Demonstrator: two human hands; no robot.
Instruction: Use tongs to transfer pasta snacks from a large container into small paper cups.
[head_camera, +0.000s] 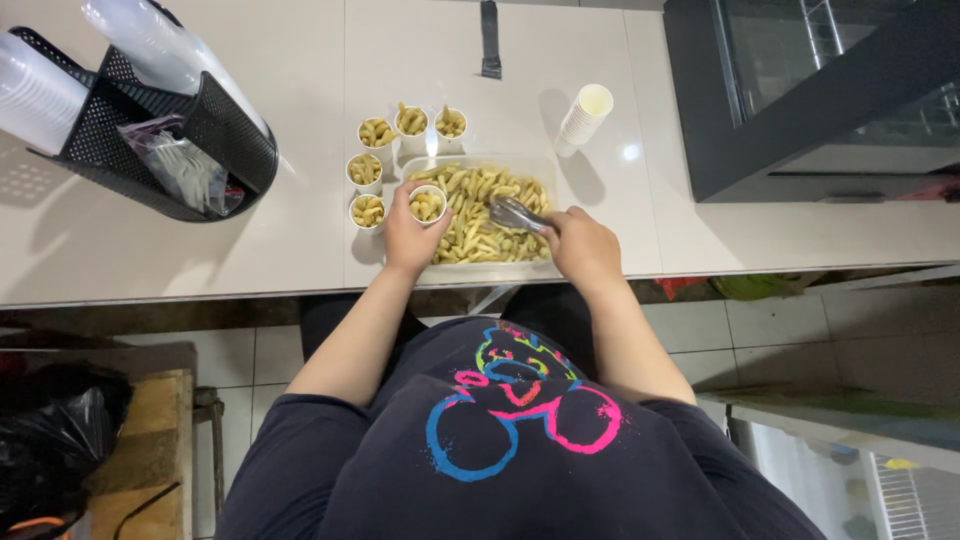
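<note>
Left hand: my left hand (408, 235) is curled round a small white paper cup (427, 204), fingers closed on its side, holding it upright over the near-left corner of the tray
Held cup: partly filled with pale yellow-green snack sticks, mouth facing up
Right hand: my right hand (585, 248) is closed on the handle end of metal tongs (517, 214), knuckles up, at the tray's near-right corner
Tongs: tips lie among the snacks near the middle of the tray, pointing toward the held cup; whether the tips are pinching any pieces I cannot tell
Tray: clear rectangular plastic tray (552, 170) on the white counter (300, 100), heaped with the same snack sticks (480, 215)
Filled cups: five small white cups (376, 133) stand in an arc just beside the tray's left and far edges, each with snacks in it, close together
Empty cups: a stack of white paper cups (584, 117) lies tilted on the counter, just beyond the tray's far-right corner
Left of counter: black mesh basket (160, 140) holding stacks of clear plastic cups (150, 40) and a bag of clear plastic items, well apart from the tray
Right of counter: dark glass-fronted cabinet (800, 90)
Far edge: a dark narrow tool (490, 40) lies on the counter beyond the cups; its kind I cannot tell
</note>
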